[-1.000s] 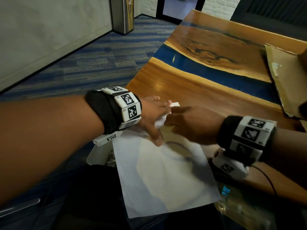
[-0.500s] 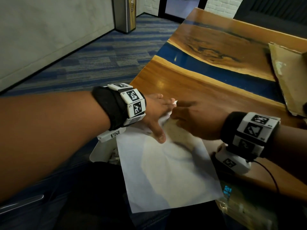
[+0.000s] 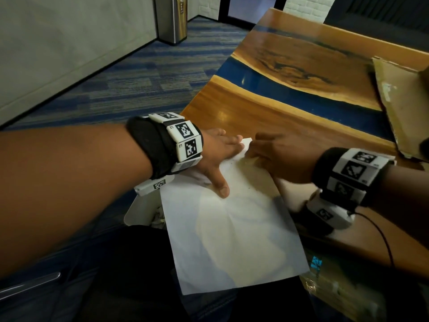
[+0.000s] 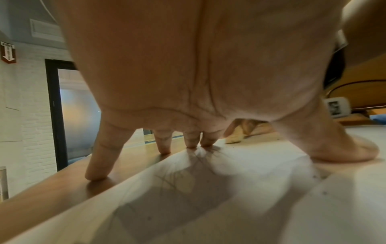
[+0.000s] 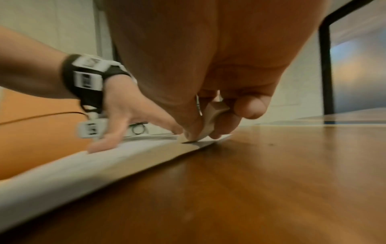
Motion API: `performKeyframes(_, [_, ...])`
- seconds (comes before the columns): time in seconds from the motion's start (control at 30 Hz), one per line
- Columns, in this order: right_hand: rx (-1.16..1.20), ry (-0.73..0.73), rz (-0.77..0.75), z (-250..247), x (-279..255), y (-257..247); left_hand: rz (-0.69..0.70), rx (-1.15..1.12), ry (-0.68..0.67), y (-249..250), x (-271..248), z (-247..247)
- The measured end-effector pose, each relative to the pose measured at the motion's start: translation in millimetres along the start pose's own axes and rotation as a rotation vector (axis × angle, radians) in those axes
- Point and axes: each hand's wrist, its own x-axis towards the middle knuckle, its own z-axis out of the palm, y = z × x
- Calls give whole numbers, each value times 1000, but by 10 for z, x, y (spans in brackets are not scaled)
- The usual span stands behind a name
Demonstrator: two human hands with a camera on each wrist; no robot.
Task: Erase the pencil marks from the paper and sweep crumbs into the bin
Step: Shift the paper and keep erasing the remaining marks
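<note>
A white sheet of paper [image 3: 232, 240] lies on the wooden table [image 3: 267, 117], its near end hanging over the edge. My left hand [image 3: 221, 155] presses flat on the sheet's far left part, fingers straight and thumb spread. Faint pencil marks [image 4: 167, 180] show beneath its palm. My right hand [image 3: 257, 154] pinches a pale eraser [image 5: 208, 122] and holds its tip down on the paper's far corner. Small dark crumbs [image 4: 324, 192] dot the sheet. A white bin [image 3: 139, 210] stands below the table edge, under my left wrist.
A sheet of brown cardboard [image 3: 399, 108] lies at the table's right side. A thin black cable [image 3: 383, 235] runs from my right wrist along the table. A tall metal bin [image 3: 171, 19] stands far off on the carpet.
My right hand has slid the eraser a little farther toward the paper's far corner. The left hand has stayed pressed on the sheet.
</note>
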Motion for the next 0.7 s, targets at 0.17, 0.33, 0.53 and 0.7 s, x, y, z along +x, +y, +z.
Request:
performKeyframes(0.17, [-12,-43,-180,99,-62,-299,19,-29,24,0,25,14])
performKeyframes(0.33, [-16,-26,89,-23,-32,-25,-4,-5,10,38,-46,-35])
performKeyframes(0.53, [42,-135,321,-123,-71,96,-170,-93,126,33,-384,20])
performKeyframes(0.7, [1218,78,541,-175,-268,-86,-301,-167,239,51,-683,311])
